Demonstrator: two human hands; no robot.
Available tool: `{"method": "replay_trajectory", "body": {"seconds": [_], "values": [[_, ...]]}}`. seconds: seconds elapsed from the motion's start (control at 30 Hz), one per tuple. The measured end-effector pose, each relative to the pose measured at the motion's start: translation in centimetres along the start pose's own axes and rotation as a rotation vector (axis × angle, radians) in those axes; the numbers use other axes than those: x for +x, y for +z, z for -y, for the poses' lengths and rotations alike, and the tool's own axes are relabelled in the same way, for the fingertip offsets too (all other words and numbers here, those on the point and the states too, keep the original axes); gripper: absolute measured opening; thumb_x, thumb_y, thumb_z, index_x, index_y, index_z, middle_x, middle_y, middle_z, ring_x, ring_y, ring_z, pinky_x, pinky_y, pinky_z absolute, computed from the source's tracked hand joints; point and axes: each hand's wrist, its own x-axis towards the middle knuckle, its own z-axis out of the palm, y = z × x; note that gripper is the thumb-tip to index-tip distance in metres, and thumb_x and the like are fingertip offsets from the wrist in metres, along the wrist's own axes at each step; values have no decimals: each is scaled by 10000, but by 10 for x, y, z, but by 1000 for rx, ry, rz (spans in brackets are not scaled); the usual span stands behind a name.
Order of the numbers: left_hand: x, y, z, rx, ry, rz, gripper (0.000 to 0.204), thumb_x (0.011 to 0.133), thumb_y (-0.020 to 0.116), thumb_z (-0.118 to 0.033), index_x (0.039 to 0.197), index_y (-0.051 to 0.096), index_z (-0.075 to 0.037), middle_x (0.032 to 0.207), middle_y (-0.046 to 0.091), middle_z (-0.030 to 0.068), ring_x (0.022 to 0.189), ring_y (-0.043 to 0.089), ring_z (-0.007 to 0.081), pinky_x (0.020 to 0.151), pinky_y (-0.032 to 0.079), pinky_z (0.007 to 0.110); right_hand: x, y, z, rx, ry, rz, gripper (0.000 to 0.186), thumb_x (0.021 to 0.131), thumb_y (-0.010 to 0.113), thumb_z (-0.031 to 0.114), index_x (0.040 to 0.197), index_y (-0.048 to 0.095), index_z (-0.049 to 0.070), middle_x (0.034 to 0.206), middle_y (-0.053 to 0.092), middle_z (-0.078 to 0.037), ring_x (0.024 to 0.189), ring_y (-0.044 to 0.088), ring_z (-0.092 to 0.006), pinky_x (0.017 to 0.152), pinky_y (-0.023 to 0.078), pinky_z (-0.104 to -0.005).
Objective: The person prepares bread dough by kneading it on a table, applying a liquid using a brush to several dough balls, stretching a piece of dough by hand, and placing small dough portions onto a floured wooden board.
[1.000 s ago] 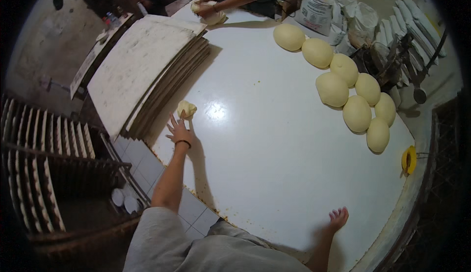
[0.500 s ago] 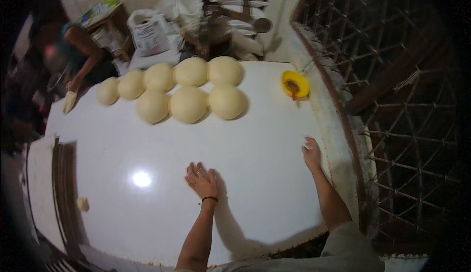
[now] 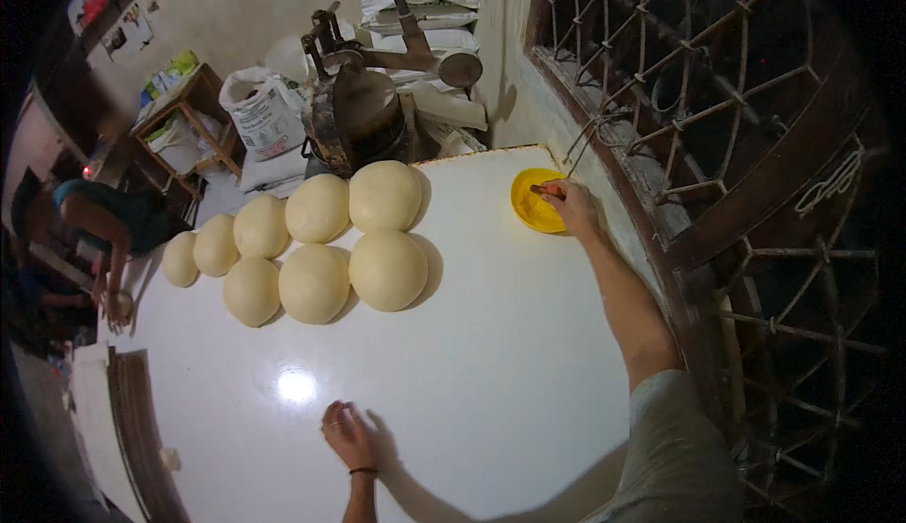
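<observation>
My right hand (image 3: 570,206) is at the far right of the white table. Its fingers pinch a small brown brush-like tool (image 3: 539,189) over the yellow bowl (image 3: 530,216); its exact kind is hard to make out. My left hand (image 3: 350,436) is over the near middle of the table, fingers loosely bent and a little apart, holding nothing. Beyond it, several smooth, pale dough balls (image 3: 388,270) sit in two rows, most of them touching, the smallest at the left end.
A worker (image 3: 104,221) bends at the table's left edge with hands on a small dough piece. Stacked boards (image 3: 142,419) lie at the near left, beside a dough scrap (image 3: 170,458). Behind the table stand an old metal machine (image 3: 363,108) and sacks (image 3: 264,112). A lattice grille (image 3: 698,145) lines the right.
My right hand has reached forward to the yellow bowl and taken hold of the tool that lay in it. My left hand has drawn back towards me. The whole view has shifted.
</observation>
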Motion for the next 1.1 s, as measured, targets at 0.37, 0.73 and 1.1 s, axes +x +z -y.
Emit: {"method": "replay_trajectory", "body": {"seconds": [0.37, 0.73, 1.1], "values": [[55, -101, 32, 826, -94, -418, 524, 1096, 490, -367, 1449, 542, 16, 1576, 464, 168, 1495, 392, 355, 1232, 301, 523, 1, -17, 63, -364, 175, 141, 472, 989, 763, 414, 1097, 762, -45, 976, 769, -256, 943, 748, -432, 836, 576, -490], [62, -118, 13, 816, -189, -415, 395, 1039, 556, -266, 1335, 550, -4, 1568, 453, 162, 1502, 352, 354, 1238, 261, 516, 40, 225, 284, 322, -330, 571, 195, 936, 812, 114, 1070, 728, 0, 917, 764, -66, 848, 685, -131, 809, 548, -286], [65, -123, 11, 820, -212, -405, 427, 1010, 537, -265, 1316, 543, 32, 1564, 425, 183, 1508, 322, 365, 1231, 257, 539, 95, 286, 327, 390, -205, 857, 247, 885, 846, 197, 1061, 738, 62, 936, 774, -69, 865, 724, -191, 809, 571, -376]]}}
